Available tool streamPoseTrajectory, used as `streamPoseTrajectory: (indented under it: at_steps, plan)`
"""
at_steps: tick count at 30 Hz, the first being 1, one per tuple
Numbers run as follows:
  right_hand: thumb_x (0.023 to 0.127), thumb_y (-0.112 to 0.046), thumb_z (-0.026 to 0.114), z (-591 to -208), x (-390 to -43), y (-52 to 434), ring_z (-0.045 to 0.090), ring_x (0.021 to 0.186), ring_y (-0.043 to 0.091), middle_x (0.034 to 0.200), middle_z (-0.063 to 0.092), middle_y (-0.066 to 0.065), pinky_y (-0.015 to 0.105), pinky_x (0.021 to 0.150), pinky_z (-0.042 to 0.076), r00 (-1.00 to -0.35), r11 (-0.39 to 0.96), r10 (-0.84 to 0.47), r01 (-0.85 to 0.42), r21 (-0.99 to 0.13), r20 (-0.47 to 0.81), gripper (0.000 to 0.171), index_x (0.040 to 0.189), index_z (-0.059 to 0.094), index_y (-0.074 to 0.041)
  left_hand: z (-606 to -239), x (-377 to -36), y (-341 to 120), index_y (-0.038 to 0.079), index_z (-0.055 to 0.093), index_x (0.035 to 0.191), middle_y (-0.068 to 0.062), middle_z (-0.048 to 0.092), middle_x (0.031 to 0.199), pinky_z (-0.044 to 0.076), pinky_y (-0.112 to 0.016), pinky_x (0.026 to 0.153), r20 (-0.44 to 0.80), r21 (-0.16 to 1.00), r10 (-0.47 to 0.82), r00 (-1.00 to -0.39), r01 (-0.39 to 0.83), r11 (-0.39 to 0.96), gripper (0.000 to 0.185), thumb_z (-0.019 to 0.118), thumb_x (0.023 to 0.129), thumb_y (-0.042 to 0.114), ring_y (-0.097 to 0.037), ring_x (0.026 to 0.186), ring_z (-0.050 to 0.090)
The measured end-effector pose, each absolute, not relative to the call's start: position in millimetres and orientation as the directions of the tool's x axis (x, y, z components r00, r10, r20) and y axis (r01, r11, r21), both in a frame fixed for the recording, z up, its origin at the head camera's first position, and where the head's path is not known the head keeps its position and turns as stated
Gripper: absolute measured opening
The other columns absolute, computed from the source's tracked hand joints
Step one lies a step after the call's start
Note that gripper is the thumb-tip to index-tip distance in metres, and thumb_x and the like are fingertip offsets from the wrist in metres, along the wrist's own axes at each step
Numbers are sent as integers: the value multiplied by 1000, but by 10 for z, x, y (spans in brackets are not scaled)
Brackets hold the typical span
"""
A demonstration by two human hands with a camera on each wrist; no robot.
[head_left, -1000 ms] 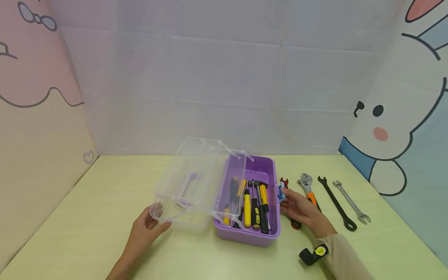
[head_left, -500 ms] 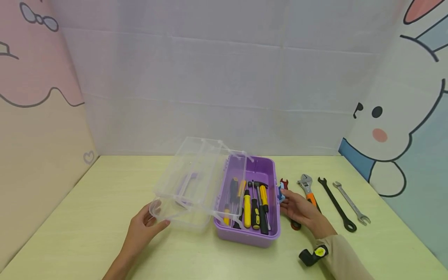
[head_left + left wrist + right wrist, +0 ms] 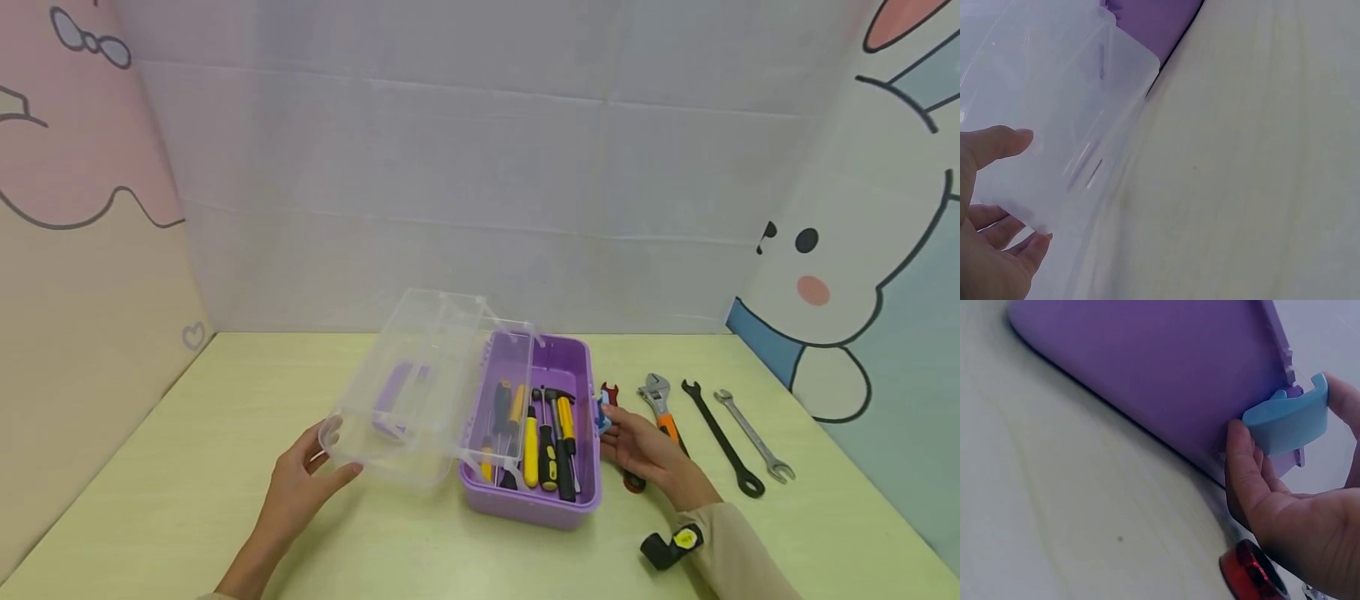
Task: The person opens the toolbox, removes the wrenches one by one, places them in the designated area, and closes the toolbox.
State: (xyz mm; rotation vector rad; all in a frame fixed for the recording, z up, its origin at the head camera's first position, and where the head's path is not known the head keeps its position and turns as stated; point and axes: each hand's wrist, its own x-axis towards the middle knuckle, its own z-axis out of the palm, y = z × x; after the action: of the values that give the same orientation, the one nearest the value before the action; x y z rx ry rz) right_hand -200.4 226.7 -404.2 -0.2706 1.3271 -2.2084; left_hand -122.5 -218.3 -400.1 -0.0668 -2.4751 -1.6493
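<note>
On the table (image 3: 187, 500), left hand (image 3: 300, 487) grips the clear lid (image 3: 408, 392).

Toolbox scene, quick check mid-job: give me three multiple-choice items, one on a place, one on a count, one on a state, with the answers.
1. Where does the blue latch sit?
A. on the toolbox side by the right hand
B. on the clear lid's front edge
C. loose on the table

2. How many wrenches lie on the table right of the purple toolbox?
A. two
B. four
C. six

3. How is the clear lid?
A. shut and latched
B. swung open to the left
C. taken off and laid apart

Answers:
1 A: the right wrist view shows the latch on the purple wall, the right hand against it.
2 B: red wrench, orange-handled adjustable wrench, black wrench, silver wrench.
3 B: the lid lies open, the left hand holds its corner, and the screwdrivers inside show.
</note>
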Motion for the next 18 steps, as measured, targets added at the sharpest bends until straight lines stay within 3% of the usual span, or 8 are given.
streamPoseTrajectory:
  at_steps: [14, 18]
  plan:
    - [105, -18, 34, -4032, -2007, 2269, 63, 101, 12, 107, 66, 3, 25, 94, 53, -840, -348, -527, 351, -869, -128, 26, 111, 58, -12, -3873, -1189, -2168, 1, 39, 141, -22, 47, 139, 58, -35, 86, 189, 887, -44, -981, 151, 436, 71, 75, 82, 14, -46, 123, 49]
    - [105, -18, 34, -4034, -2002, 2271, 63, 100, 12, 106, 66, 3, 25, 93, 54, -839, -355, -530, 347, -868, -119, 26, 110, 60, -12, -3829, -1188, -2161, 0, 37, 142, -23, 43, 142, 57, -23, 86, 229, 877, -38, -973, 189, 442, 73, 75, 82, 13, -47, 125, 47]
